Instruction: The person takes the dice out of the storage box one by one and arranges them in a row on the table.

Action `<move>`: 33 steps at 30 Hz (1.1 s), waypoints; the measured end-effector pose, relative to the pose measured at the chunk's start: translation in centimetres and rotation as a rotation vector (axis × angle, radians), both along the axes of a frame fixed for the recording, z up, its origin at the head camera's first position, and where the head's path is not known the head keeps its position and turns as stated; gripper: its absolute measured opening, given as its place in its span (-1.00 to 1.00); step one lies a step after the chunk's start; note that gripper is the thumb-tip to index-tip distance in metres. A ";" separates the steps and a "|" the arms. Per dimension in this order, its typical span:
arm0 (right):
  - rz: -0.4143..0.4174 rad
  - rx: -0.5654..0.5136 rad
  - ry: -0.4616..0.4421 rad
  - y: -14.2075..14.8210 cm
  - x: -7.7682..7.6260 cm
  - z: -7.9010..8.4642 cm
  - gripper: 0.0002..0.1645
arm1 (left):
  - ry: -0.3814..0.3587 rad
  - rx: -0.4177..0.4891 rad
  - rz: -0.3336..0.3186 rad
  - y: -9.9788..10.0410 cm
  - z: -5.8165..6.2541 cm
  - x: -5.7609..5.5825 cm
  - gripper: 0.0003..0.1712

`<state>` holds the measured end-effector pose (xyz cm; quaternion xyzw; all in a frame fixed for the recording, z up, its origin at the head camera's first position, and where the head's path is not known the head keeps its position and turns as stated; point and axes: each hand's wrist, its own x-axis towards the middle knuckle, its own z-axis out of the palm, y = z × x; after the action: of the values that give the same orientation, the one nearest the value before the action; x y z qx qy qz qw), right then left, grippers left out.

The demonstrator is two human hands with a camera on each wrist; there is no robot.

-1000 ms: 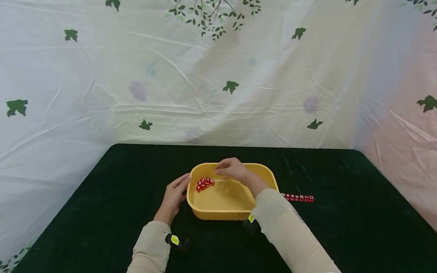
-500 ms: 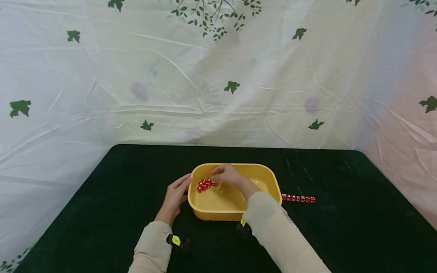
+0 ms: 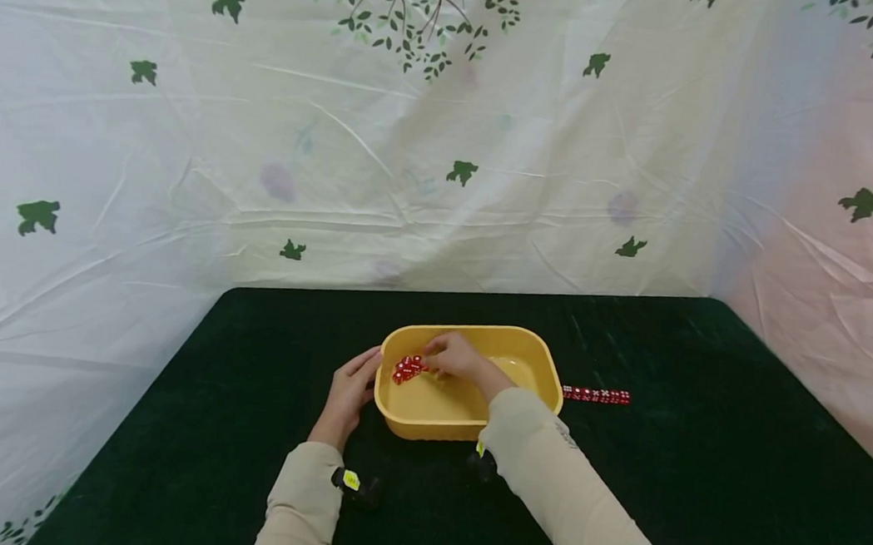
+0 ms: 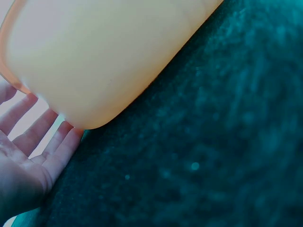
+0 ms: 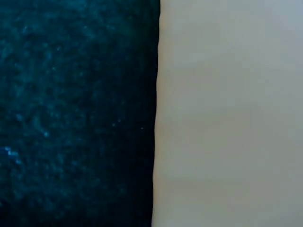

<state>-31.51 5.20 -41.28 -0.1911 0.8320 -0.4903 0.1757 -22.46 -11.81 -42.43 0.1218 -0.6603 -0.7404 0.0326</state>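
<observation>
A yellow plastic basin (image 3: pixel 434 430) stands on the dark green cloth, a small heap of red dice (image 3: pixel 406 371) inside at its left end. My left hand (image 3: pixel 347 392) rests against the basin's left end. In the left wrist view, its fingers (image 4: pixel 35 130) are extended with their tips at the wall. My right hand (image 3: pixel 461 361) reaches down into the basin, fingers bent and tips right at the heap's right side. I cannot tell whether a die is pinched there. The right wrist view has only the basin's outer wall (image 5: pixel 227 113) and cloth, with the hand hidden.
A straight row of red dice (image 3: pixel 597 396) lies on the cloth just right of the basin, its left end at the basin's wall. The green-covered table (image 3: pixel 194 424) ends at a pale fabric backdrop (image 3: pixel 382 177) printed with leaves. Each wrist wears a small dark camera.
My right hand has come down from over the basin's far rim to the dice heap, shifting slightly left and nearer. The left hand stays at the basin's end.
</observation>
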 end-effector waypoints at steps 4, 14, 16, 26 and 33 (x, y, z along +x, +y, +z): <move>0.002 0.046 0.005 -0.1 -0.3 -0.4 -0.76 | 0.003 -0.001 -0.004 0.0 0.0 0.0 -0.44; 0.014 0.142 0.070 0.2 1.7 1.1 -0.83 | 0.017 0.013 0.002 0.1 0.0 -0.1 -0.44; 0.024 0.153 0.069 0.2 1.8 1.2 -0.84 | 0.020 0.012 -0.002 0.1 0.0 -0.1 -0.44; 0.039 0.182 0.071 0.3 2.2 1.5 -0.88 | 0.019 0.014 0.002 0.2 0.0 0.0 -0.46; 0.059 0.193 0.112 0.1 2.2 1.6 -0.90 | 0.008 0.013 0.007 0.0 0.0 0.0 -0.48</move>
<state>-29.28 5.34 -39.72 -0.2250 0.8780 -0.3908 0.1608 -22.43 -11.77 -42.44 0.1215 -0.6549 -0.7450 0.0370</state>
